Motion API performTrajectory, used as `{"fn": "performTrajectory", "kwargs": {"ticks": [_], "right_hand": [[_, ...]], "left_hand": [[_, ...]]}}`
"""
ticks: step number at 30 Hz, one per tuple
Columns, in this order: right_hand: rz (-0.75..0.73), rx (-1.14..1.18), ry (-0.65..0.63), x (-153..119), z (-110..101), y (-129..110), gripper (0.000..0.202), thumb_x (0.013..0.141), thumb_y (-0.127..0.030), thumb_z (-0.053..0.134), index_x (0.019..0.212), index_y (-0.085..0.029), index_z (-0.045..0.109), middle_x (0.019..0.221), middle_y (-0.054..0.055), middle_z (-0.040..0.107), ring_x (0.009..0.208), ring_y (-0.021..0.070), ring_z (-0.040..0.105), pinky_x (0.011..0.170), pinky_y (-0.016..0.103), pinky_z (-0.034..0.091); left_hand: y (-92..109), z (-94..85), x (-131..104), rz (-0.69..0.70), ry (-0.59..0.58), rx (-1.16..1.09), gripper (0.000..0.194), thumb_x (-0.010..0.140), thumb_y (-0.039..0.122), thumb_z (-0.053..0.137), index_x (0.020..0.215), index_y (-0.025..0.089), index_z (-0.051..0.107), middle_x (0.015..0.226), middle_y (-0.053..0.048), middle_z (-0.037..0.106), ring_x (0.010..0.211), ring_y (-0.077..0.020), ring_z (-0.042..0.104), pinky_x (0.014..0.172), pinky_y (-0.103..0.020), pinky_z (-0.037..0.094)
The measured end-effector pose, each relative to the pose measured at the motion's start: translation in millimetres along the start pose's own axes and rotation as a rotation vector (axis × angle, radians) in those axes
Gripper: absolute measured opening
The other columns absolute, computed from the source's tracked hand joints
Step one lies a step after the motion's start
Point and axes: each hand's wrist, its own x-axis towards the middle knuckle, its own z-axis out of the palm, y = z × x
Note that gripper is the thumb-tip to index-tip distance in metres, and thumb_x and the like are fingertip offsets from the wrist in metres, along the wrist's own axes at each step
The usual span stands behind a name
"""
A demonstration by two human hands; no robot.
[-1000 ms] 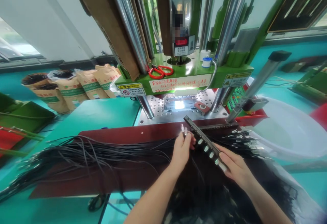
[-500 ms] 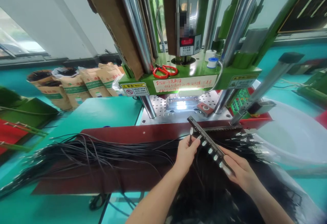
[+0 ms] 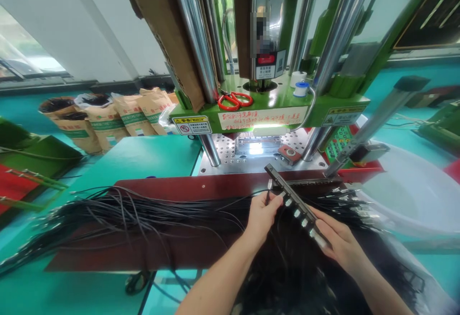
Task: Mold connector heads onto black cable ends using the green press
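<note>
Dark bar (image 3: 296, 204) slants, held in right grip (image 3: 339, 242).

Polished metal, glossy paint and matt paper
The press columns (image 3: 196, 37) look like smooth, mirror-bright metal; the perforated plate (image 3: 224, 154) is duller metal. Glossy green paint coats the crossbeam (image 3: 212, 113). The sacks (image 3: 129, 113) look like creased matt paper, the scissor handles (image 3: 235, 100) like shiny red plastic, the cables (image 3: 151, 209) smooth and black.

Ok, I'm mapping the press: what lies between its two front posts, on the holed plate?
Between the left post and right post, the head view shows a brightly lit fixture and, nearer the latter, a reddish-brown block.
</note>
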Motion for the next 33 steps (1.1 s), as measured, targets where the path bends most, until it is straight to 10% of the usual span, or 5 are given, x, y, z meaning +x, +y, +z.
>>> {"fn": "performTrajectory", "kwargs": {"ticks": [10,16,20,33], "right_hand": [[-0.209,-0.229,-0.027,2.3,2.1,8.0,0.051,0.073,-0.048,0.058,0.118,-0.024,0.056,0.056,0.002,0.057,0.047,0.0149,0.048,0.039,0.025,0.039],[-0.033,-0.045,0.015,2.3,0.7,1.5,0.054,0.070,-0.051,0.062,0.116,-0.024,0.057,0.066,0.003,0.060,0.047,0.0109,0.046,0.036,0.019,0.033],[0.024,0.060,0.051,1.6,0.4,-3.5,0.053,0.066,-0.049,0.066,0.112,-0.026,0.059,0.066,0.002,0.058,0.048,0.0091,0.044,0.036,0.016,0.028],[-0.035,-0.079,0.008,3.9,0.0,-0.5,0.052,0.068,-0.052,0.062,0.111,-0.023,0.061,0.067,0.006,0.062,0.051,0.0162,0.053,0.038,0.023,0.040]], "left_hand": [[-9.4,-5.9,3.1,0.064,0.077,0.082,0.034,0.064,0.046,0.062,0.059,0.016,0.047,0.040,0.010,0.030,0.035,-0.0018,0.023,0.037,-0.017,0.019],[8.8,-10.8,7.7,0.144,0.004,0.074,0.030,0.073,0.045,0.052,0.072,0.015,0.053,0.049,0.005,0.045,0.044,-0.0062,0.041,0.041,-0.017,0.032],[15.1,-17.7,6.0,0.120,0.031,0.022,0.027,0.079,0.047,0.043,0.086,0.021,0.045,0.038,0.012,0.030,0.032,-0.0058,0.025,0.034,-0.017,0.021],[5.6,-21.4,8.3,0.233,-0.087,0.412,0.036,0.080,0.046,0.040,0.058,0.018,0.039,0.056,0.004,0.035,0.055,-0.0091,0.031,0.051,-0.021,0.025]]}}
